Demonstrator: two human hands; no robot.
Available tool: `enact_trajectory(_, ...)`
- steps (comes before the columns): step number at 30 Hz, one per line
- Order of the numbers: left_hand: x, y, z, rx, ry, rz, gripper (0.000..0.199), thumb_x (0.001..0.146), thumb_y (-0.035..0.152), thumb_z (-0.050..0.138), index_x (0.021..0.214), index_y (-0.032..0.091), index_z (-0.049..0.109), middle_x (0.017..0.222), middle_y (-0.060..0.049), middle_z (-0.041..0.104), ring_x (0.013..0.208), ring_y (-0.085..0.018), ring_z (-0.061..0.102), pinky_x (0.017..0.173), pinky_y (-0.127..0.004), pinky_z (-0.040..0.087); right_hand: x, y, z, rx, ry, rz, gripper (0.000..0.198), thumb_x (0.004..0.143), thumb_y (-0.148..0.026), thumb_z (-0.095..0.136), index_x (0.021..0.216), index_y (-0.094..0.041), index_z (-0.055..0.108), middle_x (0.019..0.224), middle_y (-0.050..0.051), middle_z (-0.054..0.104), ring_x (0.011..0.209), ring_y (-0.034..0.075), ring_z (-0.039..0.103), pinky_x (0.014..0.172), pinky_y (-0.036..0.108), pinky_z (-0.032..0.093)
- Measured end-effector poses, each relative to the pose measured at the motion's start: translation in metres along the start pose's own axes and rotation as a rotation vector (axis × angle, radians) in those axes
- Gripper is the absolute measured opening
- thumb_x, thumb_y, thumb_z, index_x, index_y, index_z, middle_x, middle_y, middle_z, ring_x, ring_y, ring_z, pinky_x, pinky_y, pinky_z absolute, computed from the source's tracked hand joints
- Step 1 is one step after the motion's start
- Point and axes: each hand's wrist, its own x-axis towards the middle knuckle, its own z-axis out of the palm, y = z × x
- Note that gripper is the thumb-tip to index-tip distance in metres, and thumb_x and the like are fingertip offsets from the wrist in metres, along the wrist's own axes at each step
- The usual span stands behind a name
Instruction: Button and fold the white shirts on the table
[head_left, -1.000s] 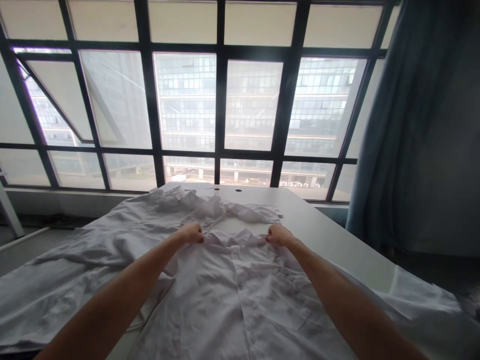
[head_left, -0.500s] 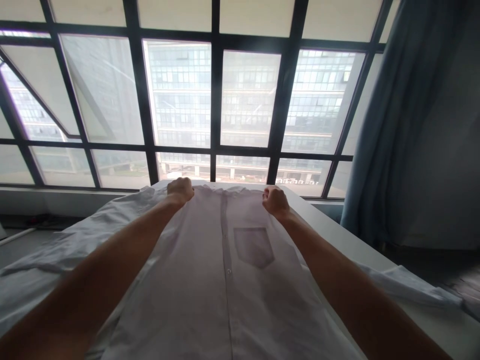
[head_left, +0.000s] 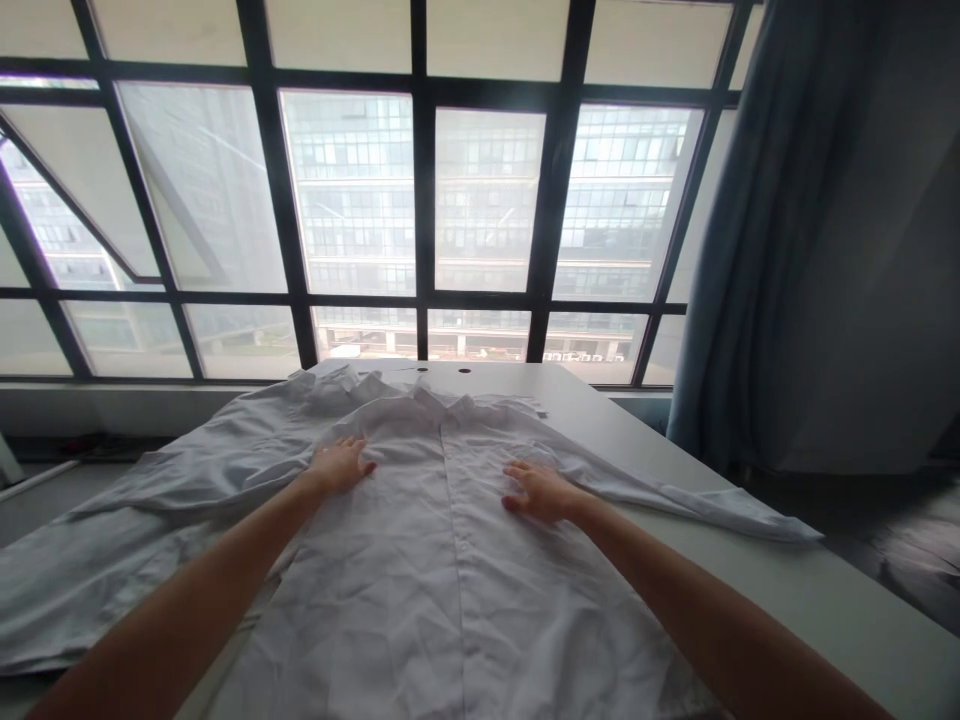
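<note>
A white button-up shirt [head_left: 420, 560] lies spread over the table, its collar at the far end and its front seam running toward me. Wrinkles cross the cloth. On the left half of the shirt, below the collar, my left hand [head_left: 341, 466] rests with the fingers stretched out. My right hand [head_left: 536, 490] lies on the right half with spread fingers, near the shoulder. One sleeve [head_left: 720, 505] reaches out to the right across the table. Neither hand grips the cloth.
More white cloth [head_left: 135, 540] is heaped along the left side. The white table [head_left: 810, 580] shows at the right and has two dark round holes at its far end. Behind it stand large framed windows [head_left: 487, 200]. A blue-grey curtain [head_left: 750, 280] hangs at the right.
Both hands have let go of the shirt they held up by the shoulders and opened. They have come down and nearer to me, and the shirt now lies flat on the table.
</note>
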Motion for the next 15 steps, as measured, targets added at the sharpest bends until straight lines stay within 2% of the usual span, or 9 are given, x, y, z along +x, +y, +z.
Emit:
enact_trajectory(2, -0.01, -0.018, 0.0, 0.012, -0.01, -0.044, 0.065, 0.094, 0.052, 0.043, 0.147, 0.014, 0.043, 0.156, -0.02, 0.037, 0.144, -0.037, 0.034, 0.112, -0.064, 0.025, -0.026, -0.003, 0.007, 0.018, -0.039, -0.023, 0.071, 0.092, -0.052, 0.052, 0.152, -0.014, 0.041, 0.16, 0.016, 0.029, 0.147, 0.031, 0.029, 0.12, 0.047, 0.024)
enact_trajectory(4, -0.017, -0.029, 0.004, 0.042, -0.023, -0.074, 0.071, 0.092, 0.056, 0.046, 0.15, 0.015, 0.04, 0.159, -0.02, 0.032, 0.147, -0.037, 0.028, 0.114, -0.065, 0.021, -0.048, -0.003, 0.016, 0.051, -0.017, -0.028, 0.072, 0.096, -0.055, 0.041, 0.154, -0.012, 0.037, 0.161, 0.015, 0.026, 0.149, 0.03, 0.024, 0.121, 0.047, 0.02)
enact_trajectory(7, -0.028, -0.031, 0.013, 0.108, -0.044, -0.046, 0.076, 0.092, 0.056, 0.049, 0.155, 0.019, 0.031, 0.164, -0.017, 0.02, 0.151, -0.035, 0.017, 0.115, -0.067, 0.01, -0.07, 0.001, 0.028, 0.072, 0.058, -0.04, 0.072, 0.099, -0.059, 0.03, 0.154, -0.014, 0.037, 0.162, 0.013, 0.026, 0.15, 0.03, 0.021, 0.122, 0.051, 0.014)
enact_trajectory(11, -0.041, -0.03, 0.019, 0.105, -0.1, -0.066, 0.07, 0.096, 0.056, 0.042, 0.155, 0.021, 0.03, 0.164, -0.017, 0.019, 0.151, -0.033, 0.015, 0.115, -0.068, 0.007, -0.082, 0.002, 0.026, 0.049, 0.051, -0.102, 0.075, 0.096, -0.064, 0.034, 0.153, -0.015, 0.039, 0.161, 0.014, 0.027, 0.149, 0.033, 0.023, 0.121, 0.053, 0.016)
enact_trajectory(13, -0.045, -0.036, 0.017, 0.077, -0.089, -0.102, 0.074, 0.094, 0.061, 0.045, 0.153, 0.019, 0.034, 0.163, -0.017, 0.022, 0.151, -0.035, 0.015, 0.115, -0.067, 0.008, -0.084, 0.0, 0.016, 0.014, 0.027, -0.14, 0.077, 0.093, -0.069, 0.04, 0.151, -0.018, 0.043, 0.159, 0.015, 0.033, 0.145, 0.035, 0.03, 0.118, 0.053, 0.023)
enact_trajectory(15, -0.047, -0.048, 0.011, 0.051, -0.041, -0.141, 0.071, 0.095, 0.061, 0.043, 0.151, 0.018, 0.039, 0.161, -0.018, 0.027, 0.15, -0.035, 0.02, 0.115, -0.066, 0.012, -0.084, -0.006, 0.005, -0.029, 0.034, -0.158, 0.069, 0.092, -0.068, 0.043, 0.14, -0.019, 0.056, 0.148, 0.017, 0.048, 0.133, 0.036, 0.047, 0.11, 0.051, 0.035)
